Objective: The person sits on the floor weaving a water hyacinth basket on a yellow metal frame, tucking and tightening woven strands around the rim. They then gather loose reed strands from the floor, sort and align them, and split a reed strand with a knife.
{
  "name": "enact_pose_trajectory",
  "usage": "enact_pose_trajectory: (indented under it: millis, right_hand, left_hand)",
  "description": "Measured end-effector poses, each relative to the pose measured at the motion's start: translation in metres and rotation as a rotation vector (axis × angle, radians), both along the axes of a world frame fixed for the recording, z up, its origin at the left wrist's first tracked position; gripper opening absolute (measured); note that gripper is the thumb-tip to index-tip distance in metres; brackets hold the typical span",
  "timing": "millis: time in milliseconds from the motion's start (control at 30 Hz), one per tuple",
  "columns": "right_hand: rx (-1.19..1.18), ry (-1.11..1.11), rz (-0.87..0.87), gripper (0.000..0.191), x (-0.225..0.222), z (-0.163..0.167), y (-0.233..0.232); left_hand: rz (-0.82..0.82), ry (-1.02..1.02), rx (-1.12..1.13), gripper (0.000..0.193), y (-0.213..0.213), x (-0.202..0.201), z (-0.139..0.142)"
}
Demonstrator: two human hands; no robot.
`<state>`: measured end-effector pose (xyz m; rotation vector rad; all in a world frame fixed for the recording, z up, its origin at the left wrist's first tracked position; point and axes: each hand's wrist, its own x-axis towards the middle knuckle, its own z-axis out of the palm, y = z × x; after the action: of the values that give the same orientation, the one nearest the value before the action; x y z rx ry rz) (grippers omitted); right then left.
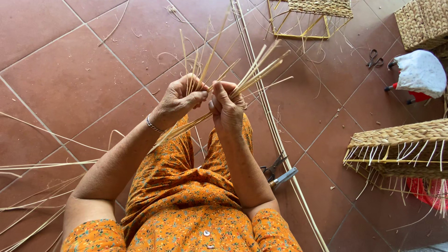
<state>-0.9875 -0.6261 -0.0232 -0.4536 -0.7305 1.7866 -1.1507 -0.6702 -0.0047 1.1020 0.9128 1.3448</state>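
Observation:
My left hand (pixel 181 97) and my right hand (pixel 226 103) meet above my lap, both gripping a bundle of pale straw strands (pixel 252 71). The strands fan upward and to the right from my fingers, and a few trail down to the left across my orange patterned clothing (pixel 186 196). A silver bracelet (pixel 152 125) circles my left wrist. The two thumbs nearly touch where the strands cross.
Scissors (pixel 274 167) and a metal tool (pixel 284 177) lie on the red tile floor by my right arm. Long straw canes (pixel 275 135) run past them. Woven baskets (pixel 401 147) stand at right, another basket frame (pixel 317 14) up top, more scissors (pixel 374 59), loose straw at left (pixel 32 186).

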Motion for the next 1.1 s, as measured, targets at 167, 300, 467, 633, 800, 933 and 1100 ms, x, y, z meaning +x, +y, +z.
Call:
enact_pose_trajectory:
  millis: [167, 300, 467, 633, 800, 933, 1100]
  right_hand:
    - [-0.05, 0.039, -0.06, 0.009, -0.001, -0.001, 0.001]
    - [0.001, 0.061, -0.052, 0.015, 0.0, 0.002, -0.001]
    - [-0.016, -0.025, -0.095, 0.013, 0.0, 0.005, -0.004]
    - [-0.051, -0.007, -0.084, 0.025, 0.0, 0.003, -0.004]
    - [-0.019, 0.028, -0.07, 0.024, 0.001, -0.003, -0.005]
    - [-0.008, 0.037, -0.08, 0.022, 0.001, -0.009, -0.004]
    - [-0.02, 0.013, -0.079, 0.018, 0.001, -0.016, 0.0]
  left_hand:
    - [-0.033, 0.027, -0.028, 0.015, -0.006, -0.005, -0.006]
    - [-0.028, 0.07, -0.034, 0.029, -0.013, -0.005, -0.017]
    - [0.061, 0.218, 0.042, 0.029, -0.021, -0.003, -0.028]
    - [0.046, 0.142, -0.033, 0.036, -0.027, -0.001, -0.025]
    - [0.077, 0.022, -0.095, 0.013, -0.032, -0.004, -0.021]
    - [0.101, 0.076, -0.092, 0.009, -0.034, -0.008, -0.025]
    - [0.133, 0.081, -0.084, 0.009, -0.031, -0.006, -0.032]
